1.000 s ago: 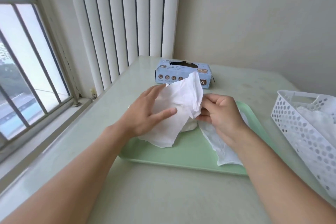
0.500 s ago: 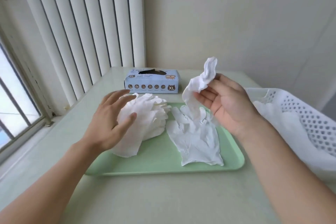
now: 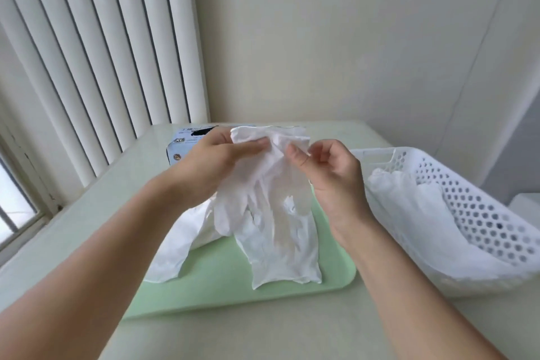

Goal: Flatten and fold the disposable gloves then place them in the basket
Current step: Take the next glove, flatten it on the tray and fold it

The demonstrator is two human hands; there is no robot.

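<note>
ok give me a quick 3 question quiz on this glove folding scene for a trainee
1. True or false: both hands grip the same glove.
2. Multiple choice: where does the white basket stand relative to the green tray? A) on the person's left B) on the person's right C) on top of it
3. Fill in: the size printed on the blue glove box reads ___.

Key
1. True: the left hand and right hand both pinch its top edge, and it hangs down over the tray.
2. B; gloves already lie in it.
3. XL
</note>
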